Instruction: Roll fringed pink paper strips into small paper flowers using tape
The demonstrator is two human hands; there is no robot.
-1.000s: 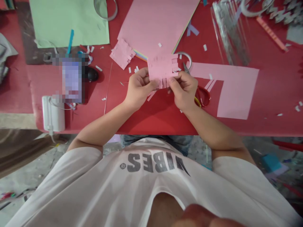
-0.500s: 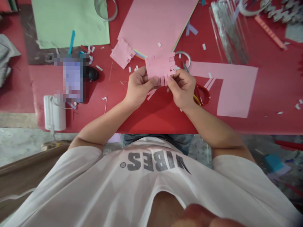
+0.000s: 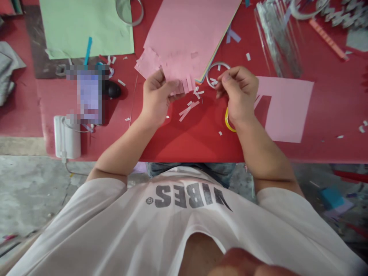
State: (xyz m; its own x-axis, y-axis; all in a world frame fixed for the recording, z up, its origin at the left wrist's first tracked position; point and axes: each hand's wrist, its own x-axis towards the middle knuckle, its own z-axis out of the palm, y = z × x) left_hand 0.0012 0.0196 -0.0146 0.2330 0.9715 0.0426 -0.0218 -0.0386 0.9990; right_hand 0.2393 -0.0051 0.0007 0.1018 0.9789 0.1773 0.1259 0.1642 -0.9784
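Note:
My left hand (image 3: 156,97) is closed on a pink woven paper square (image 3: 179,78) with loose strip ends, held just above the red table (image 3: 189,134) and in front of a large pink sheet (image 3: 189,30). My right hand (image 3: 238,90) is off the square, to its right, with fingers curled in a pinch near a tape ring (image 3: 217,73); what it holds, if anything, I cannot make out. Yellow-handled scissors (image 3: 228,123) lie under that hand. A second pink woven piece (image 3: 145,63) lies left of my left hand. Loose pink strips (image 3: 188,109) lie between the hands.
A cut pink sheet (image 3: 287,107) lies at right, a green sheet (image 3: 86,27) at back left. A phone (image 3: 89,94) and a white power adapter (image 3: 67,136) sit at left. Clear plastic wrap (image 3: 277,38) and paper scraps lie at back right.
My right hand has let go of the woven square and moved right toward the tape ring. My left hand has carried the square up and left, over the large pink sheet.

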